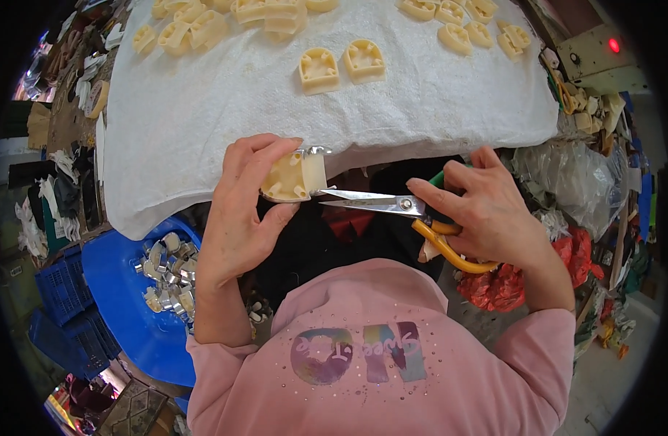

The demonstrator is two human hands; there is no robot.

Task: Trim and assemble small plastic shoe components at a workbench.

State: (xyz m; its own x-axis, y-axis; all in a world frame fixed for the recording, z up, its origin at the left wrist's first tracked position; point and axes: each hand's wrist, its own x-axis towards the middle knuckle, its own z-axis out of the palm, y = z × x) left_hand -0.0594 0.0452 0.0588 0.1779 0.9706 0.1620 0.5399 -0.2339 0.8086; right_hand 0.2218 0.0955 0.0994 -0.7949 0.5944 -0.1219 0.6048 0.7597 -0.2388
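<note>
Near the table's front edge, my left hand point(243, 200) is closed around a cream, hollow, D-shaped piece point(284, 176), which looks like a shoe heel. Silvery wrapping shows along its rim. Scissors point(377, 203) with one yellow-orange and one green handle are gripped in my right hand point(487, 211). Their blades are slightly apart, tips beside the lower right corner of the piece; whether they touch it I cannot tell. Two similar bare cream pieces point(319, 70) point(364, 61) stand on the white cloth beyond my hands.
A white cloth point(203, 116) covers the table, with several cream pieces point(191, 27) at its far side. Left of me, a blue basin point(116, 283) holds silver-wrapped pieces point(175, 272). A red plastic bag point(494, 289) and clear plastic point(577, 182) lie to the right.
</note>
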